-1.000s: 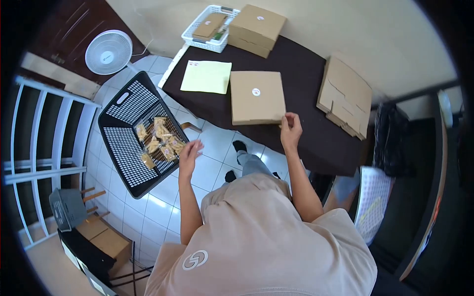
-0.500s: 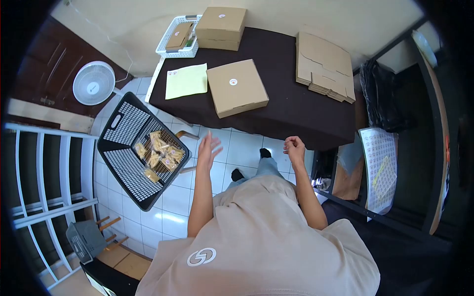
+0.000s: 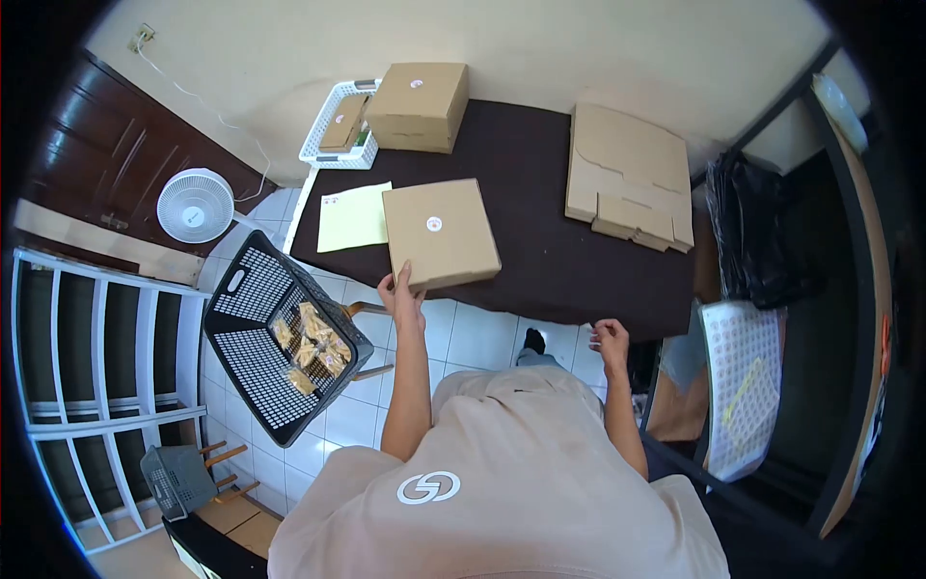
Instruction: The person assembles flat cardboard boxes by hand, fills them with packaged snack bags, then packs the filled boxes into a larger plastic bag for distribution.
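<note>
My left hand [image 3: 404, 294] is at the near left corner of a closed cardboard box [image 3: 442, 227] with a round sticker, its thumb on the lid and its fingers at the side. The box rests on a dark-covered table [image 3: 540, 261], beside a yellow-green sheet [image 3: 351, 218]. By the table's front edge my right hand [image 3: 610, 342] hangs in the air, fingers curled, with any contents hidden.
Behind are stacked closed boxes [image 3: 418, 106] and a white basket [image 3: 333, 125]. Flattened cartons [image 3: 629, 174] lie at the right. A black crate [image 3: 280, 338] with packaged items stands left, near a fan [image 3: 195, 206]. Sticker sheets [image 3: 741, 386] hang from a rack.
My left hand has moved from the air beside the table to the box's near corner. The view has shifted, and the table's things appear lower.
</note>
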`<state>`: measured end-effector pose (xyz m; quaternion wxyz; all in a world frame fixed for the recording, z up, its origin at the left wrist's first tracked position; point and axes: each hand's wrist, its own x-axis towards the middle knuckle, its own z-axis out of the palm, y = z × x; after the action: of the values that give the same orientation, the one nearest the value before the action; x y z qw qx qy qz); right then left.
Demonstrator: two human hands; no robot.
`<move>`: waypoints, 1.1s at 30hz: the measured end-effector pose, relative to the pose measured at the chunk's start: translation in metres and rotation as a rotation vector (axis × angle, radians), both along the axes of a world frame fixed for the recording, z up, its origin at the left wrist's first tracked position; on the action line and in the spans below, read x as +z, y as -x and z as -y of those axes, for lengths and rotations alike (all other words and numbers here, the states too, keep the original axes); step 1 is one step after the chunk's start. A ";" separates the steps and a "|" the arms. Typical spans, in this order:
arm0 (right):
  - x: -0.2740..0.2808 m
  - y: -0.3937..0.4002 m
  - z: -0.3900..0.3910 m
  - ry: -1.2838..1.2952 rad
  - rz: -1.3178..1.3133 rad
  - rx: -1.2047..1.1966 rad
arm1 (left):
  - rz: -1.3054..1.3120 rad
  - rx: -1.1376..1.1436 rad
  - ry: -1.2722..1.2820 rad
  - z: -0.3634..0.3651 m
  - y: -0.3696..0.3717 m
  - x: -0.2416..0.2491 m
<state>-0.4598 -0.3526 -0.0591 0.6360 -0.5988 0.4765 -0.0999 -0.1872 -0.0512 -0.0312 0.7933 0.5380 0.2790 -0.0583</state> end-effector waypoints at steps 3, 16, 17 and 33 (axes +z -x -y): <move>-0.004 0.000 0.031 0.011 -0.034 -0.005 | 0.101 0.028 -0.010 -0.011 0.003 0.021; -0.013 0.004 0.090 -0.136 -0.135 0.008 | 0.394 0.031 -0.053 0.056 -0.236 0.152; -0.011 0.003 0.086 -0.160 -0.116 -0.029 | 0.398 0.010 -0.048 0.063 -0.265 0.149; -0.030 0.008 0.013 -0.162 -0.088 -0.564 | 0.600 -0.029 -0.655 0.112 -0.415 0.058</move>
<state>-0.4676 -0.3660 -0.0889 0.6076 -0.3938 0.6575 -0.2084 0.2276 -0.1637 0.0269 0.6258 0.7580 0.0326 0.1810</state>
